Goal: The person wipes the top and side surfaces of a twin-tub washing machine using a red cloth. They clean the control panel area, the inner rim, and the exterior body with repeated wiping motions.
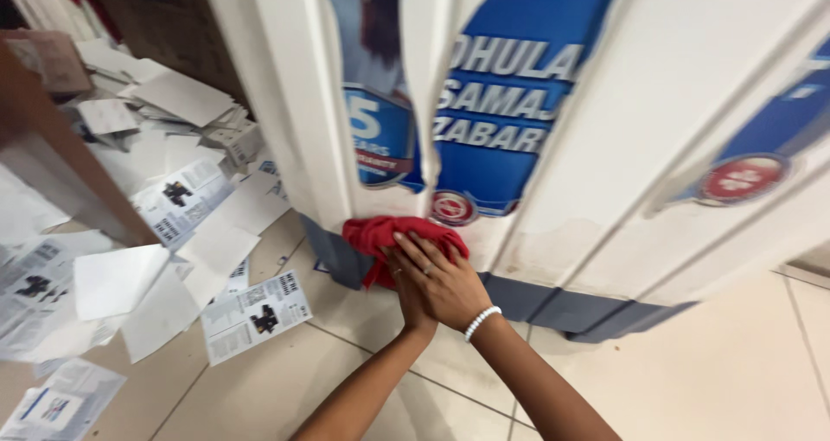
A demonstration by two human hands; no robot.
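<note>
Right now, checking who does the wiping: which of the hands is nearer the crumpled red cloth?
Right. The right hand lies on top with fingers on the crumpled red cloth; the left hand sits beneath it, mostly hidden, lower against the cloth.

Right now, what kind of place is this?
Probably a shop or storeroom, though that is a guess. Loose printed leaflets litter the tiled floor, and a white appliance with blue stickers stands there, wiped with a red cloth by two hands.
</note>
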